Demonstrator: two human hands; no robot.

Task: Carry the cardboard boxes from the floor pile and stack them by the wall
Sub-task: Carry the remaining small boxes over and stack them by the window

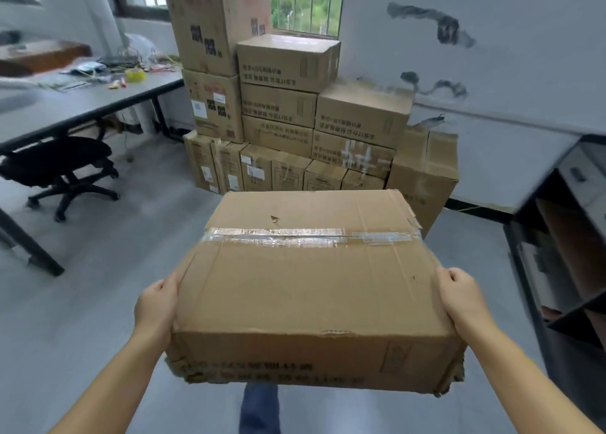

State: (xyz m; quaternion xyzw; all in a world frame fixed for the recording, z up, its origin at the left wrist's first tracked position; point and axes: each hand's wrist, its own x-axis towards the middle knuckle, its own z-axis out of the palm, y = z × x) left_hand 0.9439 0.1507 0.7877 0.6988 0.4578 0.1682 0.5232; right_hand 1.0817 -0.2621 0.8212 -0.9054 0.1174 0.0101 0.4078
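Head view: a taped cardboard box [311,289] carried in both hands toward the stack by the wall [305,115].

Held off the floor at about waist height, the box lies with its long axis running side to side between the hands. The left hand [157,305] presses against its left side and the right hand [459,297] curls over its right top edge, arms stretched forward evenly. The stack stands straight ahead, well apart, its lower right step looking like the likeliest landing place.

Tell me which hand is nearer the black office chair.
Left. The left hand grips the carried box's side facing the chair; the right hand grips the opposite side.
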